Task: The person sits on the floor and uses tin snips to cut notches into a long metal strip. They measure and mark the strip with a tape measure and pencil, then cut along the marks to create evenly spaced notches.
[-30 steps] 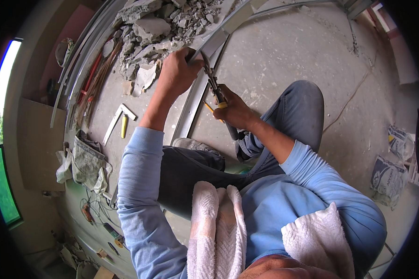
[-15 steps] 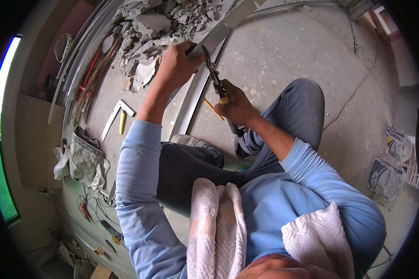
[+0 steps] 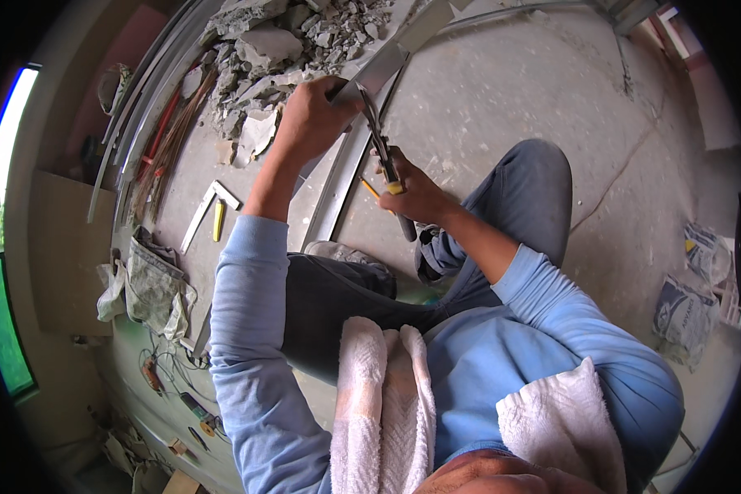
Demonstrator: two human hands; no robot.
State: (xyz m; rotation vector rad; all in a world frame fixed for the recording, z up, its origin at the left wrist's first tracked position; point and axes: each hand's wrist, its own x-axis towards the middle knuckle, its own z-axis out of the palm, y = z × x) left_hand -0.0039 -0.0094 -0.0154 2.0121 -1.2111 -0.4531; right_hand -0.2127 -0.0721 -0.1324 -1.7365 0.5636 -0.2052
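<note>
My left hand (image 3: 311,119) is closed around a thin grey metal channel (image 3: 384,67), which slants up and away to the right. Closed on a pair of tin snips (image 3: 380,142) with yellow-and-black handles, my right hand (image 3: 416,189) sits just below and to the right. The jaws of the snips reach the channel's edge beside my left fingers; how deep they bite is hard to see. One dark handle hangs below my right palm. Beneath my hands another metal channel (image 3: 337,193) lies on the floor, with a yellow pencil (image 3: 370,188) near it.
Broken concrete rubble (image 3: 263,49) is heaped at the far left, beside long metal strips and rods (image 3: 169,136). A white square (image 3: 198,216) and a yellow utility knife (image 3: 218,221) lie left of my forearm. Corded power tools (image 3: 198,410) rest lower left; bags (image 3: 683,317) lie right.
The snips have turned slightly and their handles look wider apart, the lower one now showing below my right palm. My left hand and the channel stay nearly in place.
</note>
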